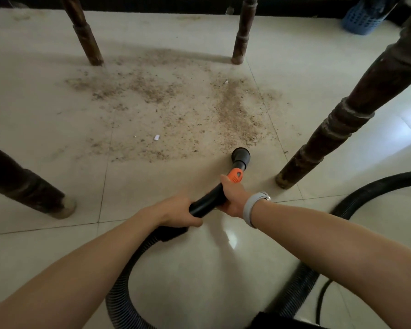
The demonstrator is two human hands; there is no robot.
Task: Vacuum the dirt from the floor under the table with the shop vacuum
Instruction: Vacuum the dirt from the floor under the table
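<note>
A wide patch of brown dirt covers the pale tiled floor between the table legs, with a small white scrap in it. Both hands hold the black vacuum wand. My left hand grips its rear end where the ribbed hose joins. My right hand grips it further forward, just behind the orange collar. The round black nozzle sits at the near right edge of the dirt, on or just above the floor.
Dark wooden table legs stand at the far left, far middle, near right and near left. The hose loops behind me to the right. A blue basket stands by the back wall.
</note>
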